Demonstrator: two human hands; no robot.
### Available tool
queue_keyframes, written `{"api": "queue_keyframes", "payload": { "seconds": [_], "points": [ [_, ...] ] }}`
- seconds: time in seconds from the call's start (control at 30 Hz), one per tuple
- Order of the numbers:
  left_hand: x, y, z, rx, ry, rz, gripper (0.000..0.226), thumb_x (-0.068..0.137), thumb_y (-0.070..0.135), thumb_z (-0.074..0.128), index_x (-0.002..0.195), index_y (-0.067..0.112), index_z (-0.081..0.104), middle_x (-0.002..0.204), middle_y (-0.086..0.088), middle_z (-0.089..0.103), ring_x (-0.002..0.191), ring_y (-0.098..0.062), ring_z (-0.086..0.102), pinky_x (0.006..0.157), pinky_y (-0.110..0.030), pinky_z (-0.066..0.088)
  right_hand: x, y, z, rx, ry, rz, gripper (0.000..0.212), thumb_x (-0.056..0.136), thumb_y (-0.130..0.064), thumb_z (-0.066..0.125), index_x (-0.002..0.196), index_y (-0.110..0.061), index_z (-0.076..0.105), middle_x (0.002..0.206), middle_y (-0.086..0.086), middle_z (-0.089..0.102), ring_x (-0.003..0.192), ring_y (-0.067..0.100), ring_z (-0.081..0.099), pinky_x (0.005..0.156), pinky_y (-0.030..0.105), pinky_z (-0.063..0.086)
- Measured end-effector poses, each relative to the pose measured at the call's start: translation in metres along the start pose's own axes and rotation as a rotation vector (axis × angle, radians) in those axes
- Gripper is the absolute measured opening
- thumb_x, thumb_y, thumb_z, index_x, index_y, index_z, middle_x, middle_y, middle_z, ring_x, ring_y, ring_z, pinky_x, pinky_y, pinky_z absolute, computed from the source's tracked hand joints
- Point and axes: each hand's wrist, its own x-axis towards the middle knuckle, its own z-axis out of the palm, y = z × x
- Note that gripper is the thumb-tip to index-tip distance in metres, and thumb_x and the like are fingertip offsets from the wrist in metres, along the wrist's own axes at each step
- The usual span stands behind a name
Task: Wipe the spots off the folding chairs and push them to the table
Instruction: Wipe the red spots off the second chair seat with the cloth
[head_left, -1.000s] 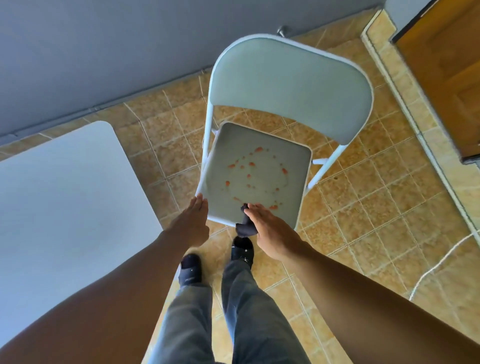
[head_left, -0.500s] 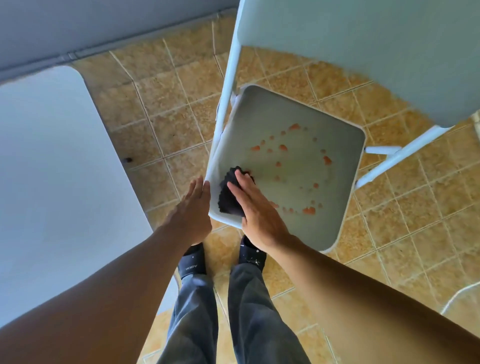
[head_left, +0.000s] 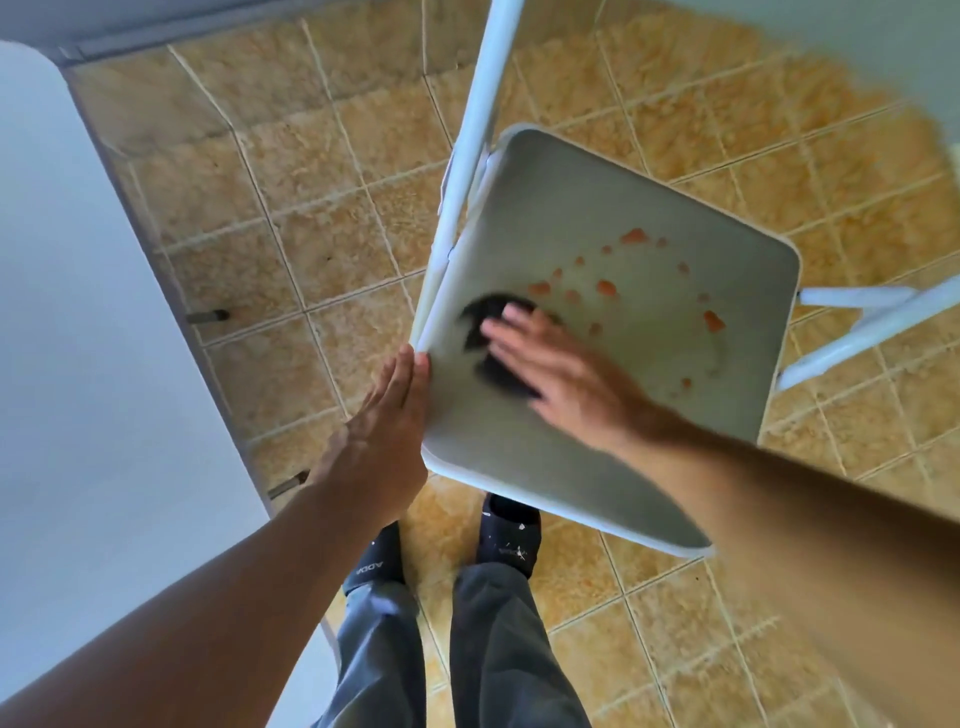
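Note:
A white folding chair stands in front of me, its grey seat (head_left: 550, 457) dotted with several orange-red spots (head_left: 605, 287). My right hand (head_left: 558, 364) presses a dark cloth (head_left: 485, 317) flat on the left part of the seat, just left of the spots; the hand is blurred with motion. My left hand (head_left: 384, 431) lies flat, fingers together, against the seat's near-left corner and holds nothing. The chair's backrest (head_left: 852, 47) fills the top right. A white table (head_left: 88, 364) runs along the left.
Tan floor tiles (head_left: 322, 208) lie between the table and the chair. My two legs and dark shoes (head_left: 509, 535) stand just below the seat's front edge. The chair's white frame tube (head_left: 478, 130) rises at the seat's left; a crossbar (head_left: 857, 301) sticks out at the right.
My right hand has carried the cloth from the seat's front edge onto the seat and up toward the spots. My view has dropped closer to the chair. The left hand stays at the corner.

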Motion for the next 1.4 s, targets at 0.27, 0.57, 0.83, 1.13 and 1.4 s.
{"api": "queue_keyframes", "payload": {
  "seconds": [0.27,0.57,0.83,1.13,1.4],
  "points": [
    [0.002,0.000,0.000,0.073,-0.009,0.015,0.087,0.077,-0.008,0.039,0.152,0.010,-0.001,0.161,-0.006,-0.005,0.147,-0.021,-0.003,0.109,-0.035,0.034,0.075,0.054,-0.045,0.087,0.235,0.569,0.049,0.086,-0.003,0.060,0.135,-0.001,0.055,0.154,0.013,0.040,0.143,0.033,0.034,0.120,0.035,0.025],
    [0.003,-0.001,-0.013,0.069,-0.056,0.057,0.087,0.080,-0.006,0.041,0.150,0.011,-0.009,0.158,-0.005,-0.015,0.146,-0.017,-0.010,0.120,-0.030,0.016,-0.030,-0.105,0.014,0.202,0.009,0.074,0.063,0.084,0.000,0.064,0.143,0.004,0.043,0.157,0.010,0.033,0.149,0.027,0.021,0.121,0.041,0.023],
    [0.004,-0.008,-0.011,0.213,0.076,0.140,0.086,0.049,-0.015,0.057,0.134,-0.007,0.047,0.139,-0.024,0.048,0.124,-0.035,0.052,0.088,-0.037,0.051,0.021,0.021,-0.020,0.140,-0.019,0.003,0.045,0.108,-0.019,0.024,0.138,-0.002,0.052,0.150,0.013,0.044,0.145,0.026,0.033,0.119,0.042,0.027],
    [0.008,0.001,-0.023,0.354,0.058,0.127,0.069,0.058,-0.007,0.044,0.127,-0.008,0.055,0.132,-0.024,0.056,0.117,-0.032,0.059,0.070,-0.030,0.058,0.140,0.085,-0.058,0.027,0.282,0.534,0.051,0.090,0.006,0.049,0.140,-0.001,0.048,0.157,0.014,0.033,0.146,0.032,0.028,0.120,0.030,0.018],
    [0.011,0.007,-0.034,0.427,-0.031,0.117,0.069,0.051,-0.003,0.053,0.120,-0.010,0.060,0.125,-0.025,0.061,0.109,-0.032,0.064,0.052,-0.030,0.057,-0.015,-0.089,0.012,0.242,0.086,0.131,0.052,0.089,0.003,0.048,0.141,0.001,0.046,0.155,0.011,0.037,0.149,0.029,0.021,0.122,0.043,0.018]
  ]
}}
